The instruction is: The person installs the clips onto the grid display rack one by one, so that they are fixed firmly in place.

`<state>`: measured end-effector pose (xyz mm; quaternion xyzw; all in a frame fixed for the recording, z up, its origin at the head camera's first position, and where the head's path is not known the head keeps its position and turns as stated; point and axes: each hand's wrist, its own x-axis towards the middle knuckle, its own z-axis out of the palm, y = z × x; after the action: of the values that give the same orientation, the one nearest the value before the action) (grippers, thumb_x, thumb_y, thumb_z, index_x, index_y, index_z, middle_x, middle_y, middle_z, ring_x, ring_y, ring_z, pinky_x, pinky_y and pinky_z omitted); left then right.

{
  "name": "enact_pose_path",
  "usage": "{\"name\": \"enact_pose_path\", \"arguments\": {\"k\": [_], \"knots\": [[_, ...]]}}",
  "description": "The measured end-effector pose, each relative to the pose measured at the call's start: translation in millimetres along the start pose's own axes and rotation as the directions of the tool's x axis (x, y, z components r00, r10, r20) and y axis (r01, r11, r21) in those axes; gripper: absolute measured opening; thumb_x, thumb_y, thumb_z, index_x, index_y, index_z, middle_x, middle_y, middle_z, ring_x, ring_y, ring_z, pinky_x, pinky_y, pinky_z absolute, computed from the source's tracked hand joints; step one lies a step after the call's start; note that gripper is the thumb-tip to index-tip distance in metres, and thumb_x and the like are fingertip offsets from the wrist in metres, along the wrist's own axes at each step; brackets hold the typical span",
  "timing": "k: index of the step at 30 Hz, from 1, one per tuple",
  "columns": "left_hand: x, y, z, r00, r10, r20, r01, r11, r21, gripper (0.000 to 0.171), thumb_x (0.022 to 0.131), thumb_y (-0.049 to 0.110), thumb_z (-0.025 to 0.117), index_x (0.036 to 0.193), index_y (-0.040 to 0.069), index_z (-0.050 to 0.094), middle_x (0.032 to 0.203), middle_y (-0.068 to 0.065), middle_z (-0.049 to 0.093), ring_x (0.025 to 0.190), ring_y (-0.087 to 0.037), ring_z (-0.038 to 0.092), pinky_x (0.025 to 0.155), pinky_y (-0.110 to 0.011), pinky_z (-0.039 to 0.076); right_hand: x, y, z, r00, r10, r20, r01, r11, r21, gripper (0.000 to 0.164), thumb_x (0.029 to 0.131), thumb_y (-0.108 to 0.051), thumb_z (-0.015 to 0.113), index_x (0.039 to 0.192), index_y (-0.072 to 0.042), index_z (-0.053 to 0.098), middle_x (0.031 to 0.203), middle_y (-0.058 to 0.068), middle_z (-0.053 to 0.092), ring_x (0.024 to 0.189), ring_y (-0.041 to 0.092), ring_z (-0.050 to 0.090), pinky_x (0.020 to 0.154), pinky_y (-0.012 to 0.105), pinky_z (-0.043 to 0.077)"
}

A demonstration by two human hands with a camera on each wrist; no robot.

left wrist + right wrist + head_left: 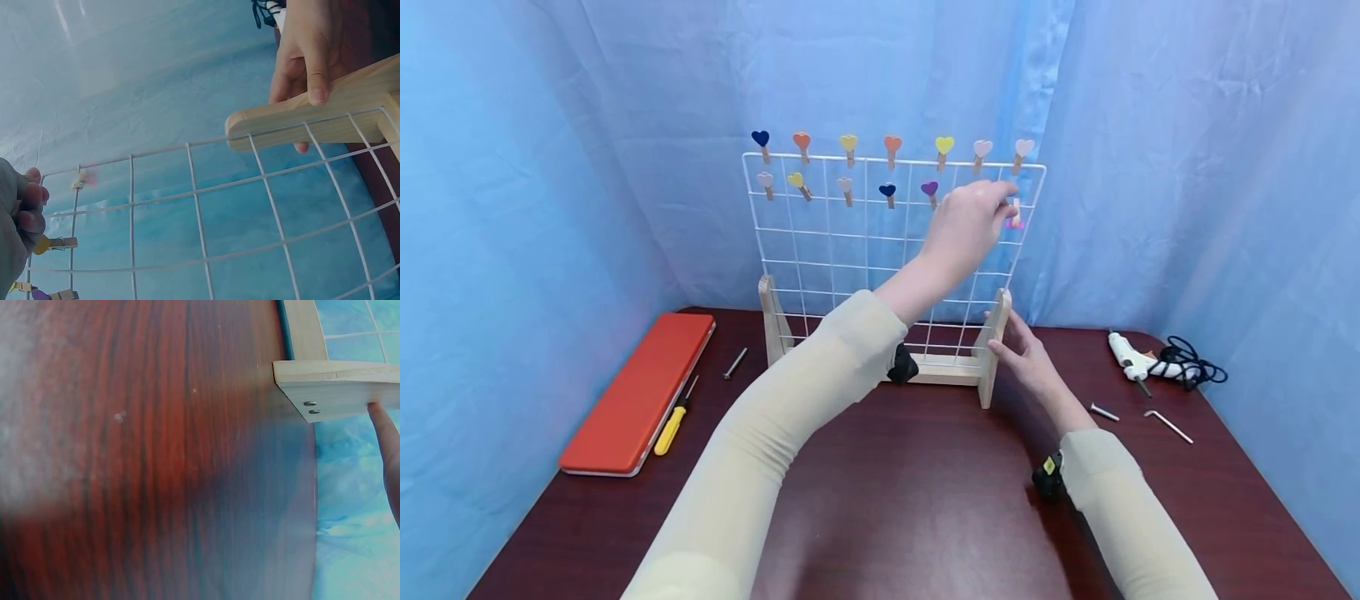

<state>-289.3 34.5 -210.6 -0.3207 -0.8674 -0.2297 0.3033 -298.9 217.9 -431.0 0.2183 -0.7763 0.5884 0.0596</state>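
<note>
A white wire grid [850,264] stands in a wooden stand [997,329], with heart-topped clothespins such as a purple one [930,190] along its upper wires. My left hand [966,223] is at the grid's upper right, its fingers bent and thumb parted from the index finger. Just beyond the fingertips is a small clothespin [79,181] with a blurred pink end; the left wrist view shows a gap between them. My right hand [1026,354] grips the stand's right upright, thumb on one side and fingers on the other. One finger [384,428] touches the wood in the right wrist view.
On the left lie a red case [640,392], a yellow-handled screwdriver [672,427] and a bolt [735,364]. A glue gun [1138,360] with a black cord, another bolt [1103,412] and a hex key [1170,427] lie on the right. Blue curtains [1210,167] surround the table.
</note>
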Motion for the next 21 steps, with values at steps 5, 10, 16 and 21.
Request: {"name": "enact_pose_path", "arguments": {"k": [5,10,16,21], "knots": [[-13.3,-5.5,8.0,1.000,-0.022,-0.015,0.021,1.000,-0.023,0.027,0.088,0.025,0.056,0.111,0.012,0.062,0.101,0.000,0.065,0.090,-0.008,0.060,0.078,-0.015,0.045,0,2,0,1.000,-0.020,0.003,0.020,1.000,0.017,0.063,0.089,-0.006,0.052,0.142,-0.020,0.021,0.138,0.007,0.039,0.120,0.032,0.038,0.083,0.016,0.042],[-29.2,-13.3,16.7,0.999,-0.046,-0.023,0.045,0.998,-0.038,0.031,0.086,0.025,0.059,0.113,0.011,0.061,0.107,-0.001,0.063,0.097,-0.010,0.058,0.084,-0.016,0.044,0,3,-2,1.000,-0.031,-0.004,0.031,0.999,0.019,0.063,0.089,-0.004,0.052,0.142,-0.020,0.022,0.137,0.006,0.040,0.119,0.031,0.039,0.083,0.015,0.042],[-53.9,-21.7,18.5,0.997,-0.061,-0.052,0.056,0.994,-0.099,0.032,0.084,0.026,0.060,0.113,0.012,0.061,0.107,0.000,0.062,0.092,-0.008,0.058,0.080,-0.015,0.045,1,5,1,0.999,-0.041,0.011,0.041,0.998,0.044,0.063,0.089,-0.003,0.051,0.143,-0.016,0.020,0.137,0.008,0.040,0.121,0.034,0.037,0.084,0.016,0.042],[-91.9,-30.8,20.1,0.997,-0.022,-0.079,0.012,0.992,-0.126,0.033,0.082,0.025,0.064,0.112,0.012,0.061,0.106,-0.001,0.062,0.086,-0.008,0.057,0.076,-0.016,0.045,-1,7,1,1.000,-0.020,0.008,0.019,0.999,0.029,0.063,0.089,-0.005,0.051,0.142,-0.020,0.021,0.138,0.011,0.038,0.122,0.033,0.036,0.083,0.014,0.042]]}}
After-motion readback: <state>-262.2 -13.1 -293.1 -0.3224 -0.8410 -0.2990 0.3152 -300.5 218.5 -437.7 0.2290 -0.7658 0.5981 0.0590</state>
